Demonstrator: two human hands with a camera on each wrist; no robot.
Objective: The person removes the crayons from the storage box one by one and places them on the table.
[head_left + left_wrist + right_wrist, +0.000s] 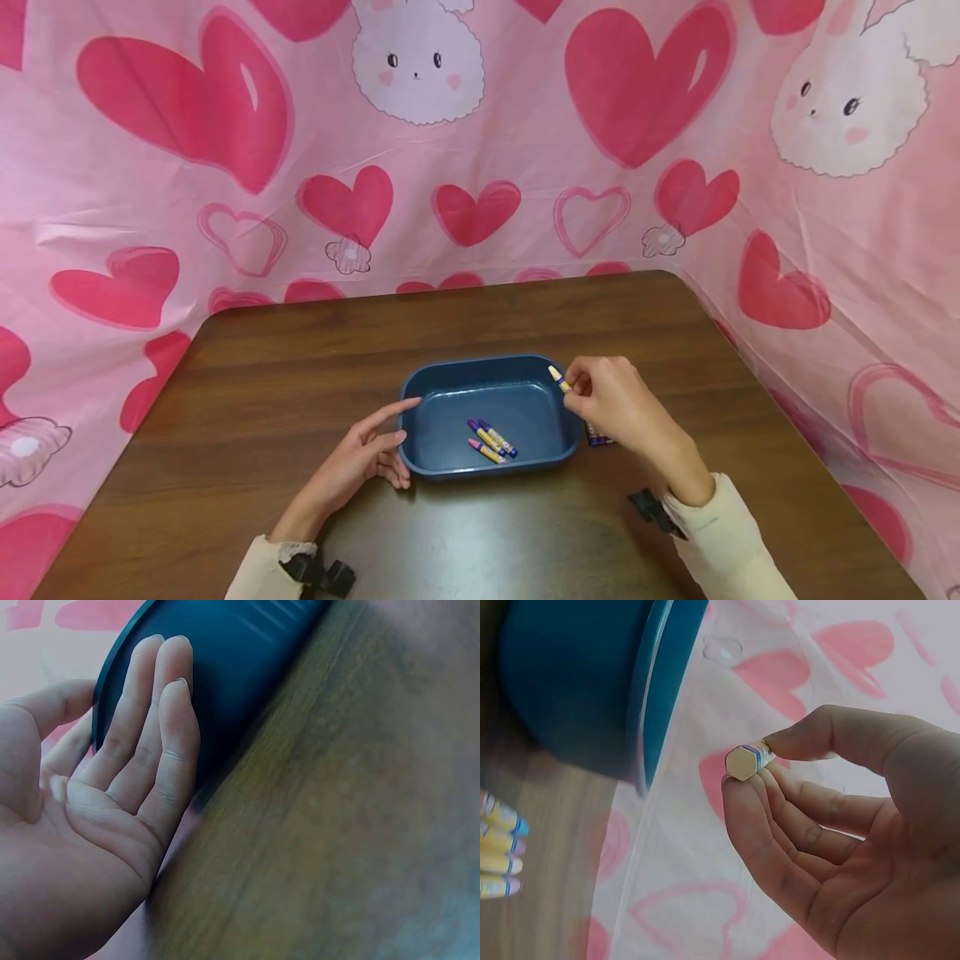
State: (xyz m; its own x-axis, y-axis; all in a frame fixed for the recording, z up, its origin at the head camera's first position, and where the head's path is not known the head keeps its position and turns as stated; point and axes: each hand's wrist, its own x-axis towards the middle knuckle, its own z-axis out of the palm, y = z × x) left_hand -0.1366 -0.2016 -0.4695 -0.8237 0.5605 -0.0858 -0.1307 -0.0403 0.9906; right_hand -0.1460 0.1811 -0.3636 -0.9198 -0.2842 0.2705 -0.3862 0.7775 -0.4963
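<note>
A pale-tipped crayon is pinched between the thumb and fingers of my right hand, above the right rim of a blue tray. In the right wrist view the crayon's flat hexagonal end faces the camera. Against the tray's left side rests my left hand, its index finger and thumb at the rim. The left wrist view has its other fingers extended along the outer wall. Inside the tray lie a pink crayon and two purple-tipped ones, close together.
More crayons lie on the brown table right of the tray, partly hidden by my right hand; the right wrist view shows several crayon ends in a row. A pink heart-patterned cloth hangs around the table.
</note>
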